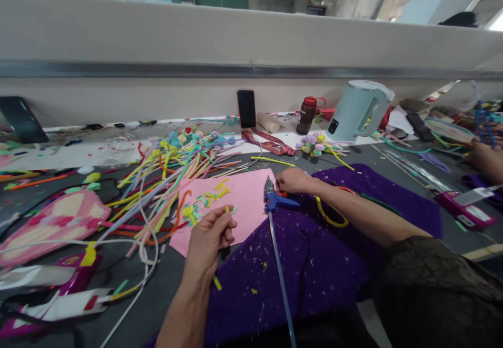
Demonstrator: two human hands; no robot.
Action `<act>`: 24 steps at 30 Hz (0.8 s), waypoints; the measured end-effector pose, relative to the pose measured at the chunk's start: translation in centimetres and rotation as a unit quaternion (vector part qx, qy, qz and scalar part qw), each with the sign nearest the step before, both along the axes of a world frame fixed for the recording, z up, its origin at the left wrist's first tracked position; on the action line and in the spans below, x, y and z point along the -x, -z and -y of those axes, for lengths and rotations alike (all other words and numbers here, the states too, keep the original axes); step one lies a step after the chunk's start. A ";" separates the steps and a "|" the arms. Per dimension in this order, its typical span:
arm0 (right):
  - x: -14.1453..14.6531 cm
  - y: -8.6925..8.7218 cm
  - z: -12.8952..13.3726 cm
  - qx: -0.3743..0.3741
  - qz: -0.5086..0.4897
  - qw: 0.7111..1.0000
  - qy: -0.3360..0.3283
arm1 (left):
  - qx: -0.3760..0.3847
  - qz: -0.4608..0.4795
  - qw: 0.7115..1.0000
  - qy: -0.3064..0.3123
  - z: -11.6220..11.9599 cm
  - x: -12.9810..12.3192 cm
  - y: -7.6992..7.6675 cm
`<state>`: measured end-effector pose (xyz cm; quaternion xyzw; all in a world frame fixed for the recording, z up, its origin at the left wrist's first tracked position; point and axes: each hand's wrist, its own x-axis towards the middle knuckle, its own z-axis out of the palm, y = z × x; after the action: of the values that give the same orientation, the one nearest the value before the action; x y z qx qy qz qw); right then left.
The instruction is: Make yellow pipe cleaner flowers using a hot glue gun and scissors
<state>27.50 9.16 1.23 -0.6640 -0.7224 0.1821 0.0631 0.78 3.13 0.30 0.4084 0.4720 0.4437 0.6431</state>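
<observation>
My left hand (212, 230) is closed in a pinch over the pink sheet (247, 188), with a short yellow pipe-cleaner piece (227, 209) at its fingertips. Several cut yellow and mint pieces (214, 195) lie on that sheet just beyond it. At the sheet's right edge my right hand (294, 180) has its fingers curled down; what they hold, if anything, is hidden. Beside it rests a blue glue gun (271, 198), its nozzle smeared and pointing away from me. A long clear glue stick (280, 274) runs from its back end toward me across the purple cloth (251, 295).
Bundled pipe-cleaner flowers (188, 146) spread over the left of the table. Behind stand a phone (246, 108), a brown bottle (306, 116) and a pale blue kettle (356, 112). White cables (143, 232) loop at left. Another person's hand (485, 156) shows at far right.
</observation>
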 end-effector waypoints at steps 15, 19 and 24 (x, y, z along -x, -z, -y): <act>0.7 -0.5 3.0 0.040 -0.416 0.908 -0.016 | -0.005 0.005 1.000 -0.022 0.1 0.2 -0.5; 4.1 -0.5 2.7 0.030 -0.395 0.915 -0.071 | -0.012 0.022 0.998 -0.053 0.1 0.6 -1.0; 8.5 -0.8 2.0 -0.095 -0.224 0.956 -0.163 | -0.032 0.031 0.997 -0.063 0.0 1.1 -0.8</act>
<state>19.01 7.15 2.03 -0.4705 -0.8019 0.2649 0.2558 -0.27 3.15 1.12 0.3844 0.4620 0.5107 0.6148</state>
